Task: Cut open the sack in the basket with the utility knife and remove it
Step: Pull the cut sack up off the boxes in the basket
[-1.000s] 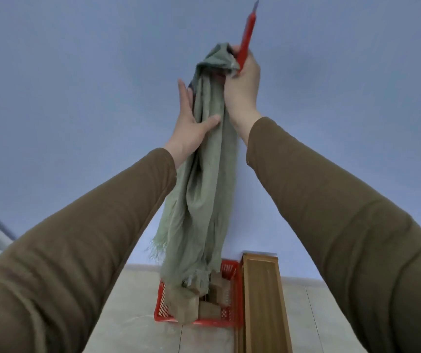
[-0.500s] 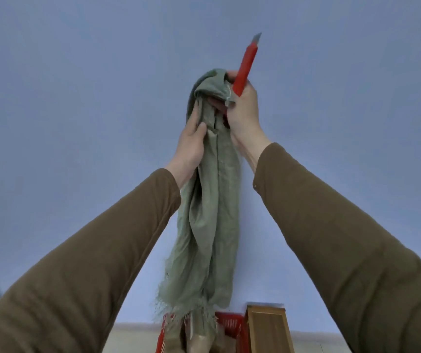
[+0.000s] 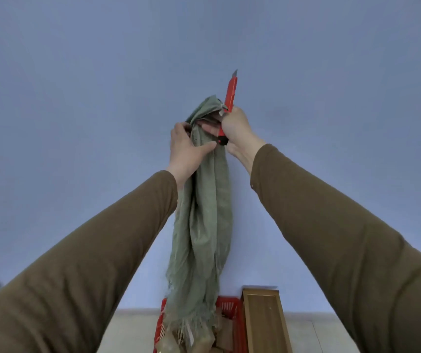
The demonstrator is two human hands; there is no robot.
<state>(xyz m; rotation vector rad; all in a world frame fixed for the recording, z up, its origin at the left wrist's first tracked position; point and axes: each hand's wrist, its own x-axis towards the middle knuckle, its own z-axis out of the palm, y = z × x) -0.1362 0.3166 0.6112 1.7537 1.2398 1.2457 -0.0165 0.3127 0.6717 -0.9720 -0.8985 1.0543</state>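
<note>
Now the sack (image 3: 201,212) is held high against the wall (image 3: 77,98), its frayed end hanging just over the basket (image 3: 227,305). Since a second ago the left hand (image 3: 187,146) has been moved from flat to clamped round the cloth near the top; the right hand (image 3: 234,126) is closed on sack top and knife (image 3: 230,95), blade up. Removal is judged nearly done, contents left in the basket.
</note>
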